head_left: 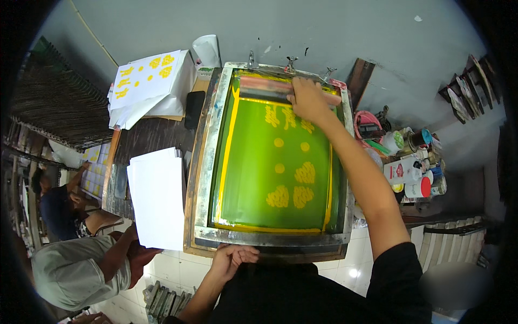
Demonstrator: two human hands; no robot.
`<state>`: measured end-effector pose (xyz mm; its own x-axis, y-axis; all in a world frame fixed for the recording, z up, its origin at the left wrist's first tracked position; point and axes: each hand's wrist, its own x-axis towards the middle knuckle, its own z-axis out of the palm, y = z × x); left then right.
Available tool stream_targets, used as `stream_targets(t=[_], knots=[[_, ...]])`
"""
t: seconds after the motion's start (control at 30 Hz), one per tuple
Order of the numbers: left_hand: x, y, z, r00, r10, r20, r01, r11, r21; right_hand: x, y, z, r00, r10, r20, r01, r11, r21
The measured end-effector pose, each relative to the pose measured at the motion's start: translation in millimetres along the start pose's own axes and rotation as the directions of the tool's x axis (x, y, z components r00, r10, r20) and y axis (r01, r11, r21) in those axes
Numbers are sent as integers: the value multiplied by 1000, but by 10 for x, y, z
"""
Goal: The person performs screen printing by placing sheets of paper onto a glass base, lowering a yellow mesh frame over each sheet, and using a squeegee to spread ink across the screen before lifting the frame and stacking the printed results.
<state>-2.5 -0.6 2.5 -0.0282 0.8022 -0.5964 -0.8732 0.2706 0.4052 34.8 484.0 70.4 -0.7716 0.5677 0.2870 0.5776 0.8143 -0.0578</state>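
Note:
A screen-printing frame (202,178) with a green mesh (245,162) lies before me on a wooden board. Yellow patterned shapes and dots show in the mesh, and yellow ink lines its edges. My right hand (308,100) is closed around a long squeegee (264,85) at the frame's far end. The squeegee lies crosswise, its edge down by a band of yellow ink. By the near edge of the frame, my left hand (233,260) has its fingers curled, with nothing visible in them.
Blank white paper (156,197) is stacked left of the frame. Farther back are printed sheets (144,78) and a dark phone (195,109). Clamps (290,65) line the frame's far side. Ink containers (402,170) crowd the right. Two people (81,270) are at the left.

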Motion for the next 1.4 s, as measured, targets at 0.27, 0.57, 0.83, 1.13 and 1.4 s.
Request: stream_targets(t=[0.27,0.57,0.83,1.13,1.4], knots=[[24,-4,-6,1000,5,16,-5,1000,9,-1679,-988,-477,1000,-23,21,20,990,139],[-3,142,70,986,-33,166,46,996,-70,-2702,-1858,-1173,998,56,-4,-53,974,219],[-29,1082,825,792,279,543,-481,832,275,-1822,-1463,-2293,822,-66,-565,121,991,60],[883,1199,249,671,658,341,98,-534,839,-768,-1222,-3305,787,19,-616,9,999,41],[-105,1802,-1134,823,535,-191,-111,482,869,-409,-1348,-3521,830,226,-509,-161,972,170]])
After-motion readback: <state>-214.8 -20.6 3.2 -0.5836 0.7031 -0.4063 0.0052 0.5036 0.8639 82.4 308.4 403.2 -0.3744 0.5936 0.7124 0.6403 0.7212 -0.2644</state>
